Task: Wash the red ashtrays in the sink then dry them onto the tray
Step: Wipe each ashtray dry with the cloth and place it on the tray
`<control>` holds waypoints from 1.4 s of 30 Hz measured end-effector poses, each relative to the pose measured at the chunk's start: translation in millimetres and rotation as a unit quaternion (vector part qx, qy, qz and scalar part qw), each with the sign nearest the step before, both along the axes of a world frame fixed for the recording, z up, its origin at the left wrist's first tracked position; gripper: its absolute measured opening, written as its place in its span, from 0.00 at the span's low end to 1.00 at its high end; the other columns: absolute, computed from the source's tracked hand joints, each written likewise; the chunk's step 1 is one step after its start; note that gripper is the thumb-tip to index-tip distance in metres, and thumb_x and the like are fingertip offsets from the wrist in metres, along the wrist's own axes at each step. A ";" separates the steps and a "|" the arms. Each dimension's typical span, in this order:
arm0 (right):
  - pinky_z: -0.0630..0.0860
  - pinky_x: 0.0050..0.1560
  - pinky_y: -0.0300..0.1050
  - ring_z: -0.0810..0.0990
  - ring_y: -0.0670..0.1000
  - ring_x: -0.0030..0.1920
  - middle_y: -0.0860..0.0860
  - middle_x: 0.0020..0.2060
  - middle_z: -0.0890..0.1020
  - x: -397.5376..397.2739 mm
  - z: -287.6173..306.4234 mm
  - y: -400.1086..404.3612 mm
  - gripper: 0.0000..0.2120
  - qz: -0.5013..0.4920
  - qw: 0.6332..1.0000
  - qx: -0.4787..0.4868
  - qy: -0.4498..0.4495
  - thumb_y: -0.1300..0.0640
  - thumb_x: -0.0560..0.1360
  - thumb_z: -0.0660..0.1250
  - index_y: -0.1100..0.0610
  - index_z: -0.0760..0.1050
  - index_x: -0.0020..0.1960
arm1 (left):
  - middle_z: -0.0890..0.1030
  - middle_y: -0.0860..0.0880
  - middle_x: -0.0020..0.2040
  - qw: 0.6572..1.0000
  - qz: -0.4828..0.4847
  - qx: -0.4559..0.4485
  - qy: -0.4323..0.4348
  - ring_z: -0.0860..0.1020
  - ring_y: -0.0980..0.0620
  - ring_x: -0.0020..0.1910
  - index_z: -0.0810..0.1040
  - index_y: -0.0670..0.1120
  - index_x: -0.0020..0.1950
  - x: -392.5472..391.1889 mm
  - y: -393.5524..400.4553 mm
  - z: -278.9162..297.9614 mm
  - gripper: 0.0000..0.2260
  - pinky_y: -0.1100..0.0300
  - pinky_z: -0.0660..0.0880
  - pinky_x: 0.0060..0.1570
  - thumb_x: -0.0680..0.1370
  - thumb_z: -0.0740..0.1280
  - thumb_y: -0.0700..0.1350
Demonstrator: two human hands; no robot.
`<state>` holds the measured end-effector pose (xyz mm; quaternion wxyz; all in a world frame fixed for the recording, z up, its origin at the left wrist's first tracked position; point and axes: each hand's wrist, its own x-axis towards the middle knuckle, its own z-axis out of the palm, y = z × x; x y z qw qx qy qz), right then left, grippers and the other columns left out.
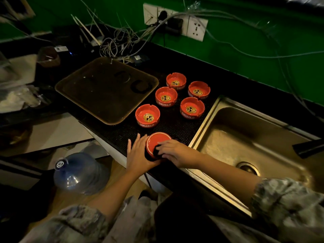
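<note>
Several red ashtrays stand upright on the black mat, the nearest of them (147,116) beside the brown tray (73,88). Another red ashtray (157,141) is turned bottom-up at the counter's front edge. My left hand (138,155) holds its left side, with a dark cloth under it. My right hand (172,151) presses a dark cloth (157,151) against the ashtray's underside. The steel sink (245,137) lies to the right, with its drain (248,168) visible.
A black faucet tip (306,148) reaches in over the sink from the right. Cables and a wall socket (194,28) sit behind the tray on the green wall. A blue water jug (78,172) stands on the floor to the left.
</note>
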<state>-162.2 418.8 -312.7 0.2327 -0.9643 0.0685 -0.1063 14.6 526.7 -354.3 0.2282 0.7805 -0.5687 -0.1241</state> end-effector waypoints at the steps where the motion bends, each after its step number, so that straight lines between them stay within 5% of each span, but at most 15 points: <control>1: 0.62 0.68 0.43 0.73 0.55 0.65 0.55 0.59 0.80 -8.0 1.2 -6.7 0.16 -0.002 1.000 -0.004 -0.001 0.54 0.79 0.57 0.61 0.79 0.55 | 0.68 0.52 0.74 1.000 0.005 -0.007 0.011 0.55 0.51 0.77 0.64 0.49 0.74 -1.0 0.6 0.5 0.51 0.48 0.39 0.75 0.58 0.64 0.76; 7: 0.69 0.64 0.48 0.76 0.60 0.61 0.59 0.58 0.80 -13.9 -2.0 -33.3 0.09 -0.213 0.972 0.074 -0.061 0.64 0.77 0.65 0.65 0.79 0.55 | 0.69 0.55 0.71 0.992 0.045 -0.055 0.107 0.57 0.53 0.77 0.64 0.53 0.71 -16.9 -0.2 7.5 0.48 0.48 0.37 0.74 0.56 0.72 0.72; 9: 0.69 0.59 0.42 0.78 0.58 0.58 0.58 0.55 0.81 -3.7 -2.9 -36.1 0.09 -0.301 0.943 0.114 -0.090 0.63 0.77 0.65 0.64 0.79 0.56 | 0.71 0.54 0.67 0.974 0.053 -0.089 0.202 0.64 0.53 0.73 0.63 0.57 0.68 -24.1 -3.9 11.0 0.45 0.51 0.50 0.76 0.56 0.78 0.66; 11: 0.68 0.54 0.37 0.79 0.55 0.54 0.57 0.52 0.82 5.7 -3.4 -38.7 0.09 -0.359 0.913 0.150 -0.121 0.63 0.77 0.65 0.63 0.78 0.55 | 0.74 0.54 0.61 0.957 0.059 -0.109 0.262 0.74 0.59 0.62 0.63 0.58 0.63 -27.2 -9.8 18.8 0.42 0.65 0.71 0.61 0.56 0.82 0.57; 13: 0.67 0.50 0.33 0.79 0.52 0.51 0.54 0.49 0.82 10.9 -3.1 -40.9 0.07 -0.408 0.881 0.189 -0.144 0.62 0.77 0.65 0.62 0.78 0.54 | 0.74 0.56 0.57 0.953 0.039 -0.113 0.280 0.76 0.62 0.55 0.63 0.56 0.61 -29.0 -18.5 30.8 0.41 0.72 0.72 0.50 0.56 0.83 0.53; 18: 0.63 0.42 0.32 0.75 0.47 0.45 0.54 0.46 0.82 26.8 0.6 -57.9 0.06 -0.549 0.776 0.248 -0.185 0.62 0.77 0.64 0.62 0.78 0.51 | 0.72 0.54 0.61 0.947 -0.021 -0.126 0.296 0.73 0.59 0.60 0.63 0.56 0.64 -10.2 -53.6 57.5 0.40 0.68 0.71 0.56 0.57 0.79 0.57; 22: 0.62 0.40 0.31 0.74 0.47 0.44 0.51 0.44 0.79 43.7 8.6 -68.7 0.06 -0.599 0.733 0.242 -0.214 0.63 0.78 0.63 0.62 0.78 0.51 | 0.68 0.49 0.66 0.938 -0.030 -0.134 0.317 0.72 0.52 0.63 0.59 0.57 0.67 28.6 -100.3 82.2 0.43 0.57 0.74 0.60 0.58 0.79 0.56; 27: 0.67 0.45 0.25 0.76 0.44 0.45 0.47 0.44 0.79 63.9 -4.6 -62.3 0.05 -0.580 0.762 0.199 -0.207 0.63 0.78 0.64 0.57 0.78 0.51 | 0.67 0.45 0.69 0.970 0.022 -0.096 0.222 0.66 0.44 0.68 0.61 0.53 0.73 108.9 -164.8 90.7 0.45 0.46 0.66 0.68 0.61 0.78 0.58; 31: 0.67 0.56 0.36 0.76 0.49 0.52 0.50 0.48 0.81 76.1 -25.2 -55.1 0.07 -0.556 0.817 0.089 -0.121 0.62 0.77 0.66 0.58 0.80 0.53 | 0.64 0.41 0.71 0.993 0.007 0.048 0.105 0.61 0.38 0.70 0.59 0.53 0.77 168.6 -211.9 86.9 0.47 0.47 0.62 0.69 0.64 0.79 0.55; 36: 0.71 0.64 0.51 0.74 0.53 0.63 0.50 0.57 0.79 77.7 -23.2 -47.2 0.13 -0.534 0.845 -0.006 0.022 0.50 0.76 0.65 0.55 0.79 0.58 | 0.64 0.40 0.71 0.990 -0.045 0.104 0.081 0.60 0.38 0.70 0.58 0.53 0.77 205.5 -251.8 76.1 0.47 0.42 0.63 0.68 0.64 0.80 0.55; 38: 0.64 0.68 0.57 0.70 0.54 0.68 0.48 0.63 0.77 71.1 -20.9 -42.3 0.21 -0.531 0.839 -0.070 0.097 0.40 0.77 0.58 0.50 0.76 0.62 | 0.64 0.40 0.71 0.991 -0.057 0.103 0.059 0.61 0.38 0.70 0.59 0.52 0.77 209.2 -264.6 75.9 0.46 0.42 0.64 0.67 0.64 0.80 0.54; 42: 0.59 0.69 0.66 0.62 0.58 0.73 0.50 0.74 0.64 68.9 -23.9 -21.5 0.31 -0.637 0.757 -0.045 0.142 0.31 0.74 0.52 0.43 0.65 0.72 | 0.66 0.40 0.71 0.991 -0.084 0.095 0.048 0.62 0.37 0.70 0.61 0.50 0.76 210.7 -288.7 71.7 0.45 0.42 0.63 0.67 0.64 0.80 0.53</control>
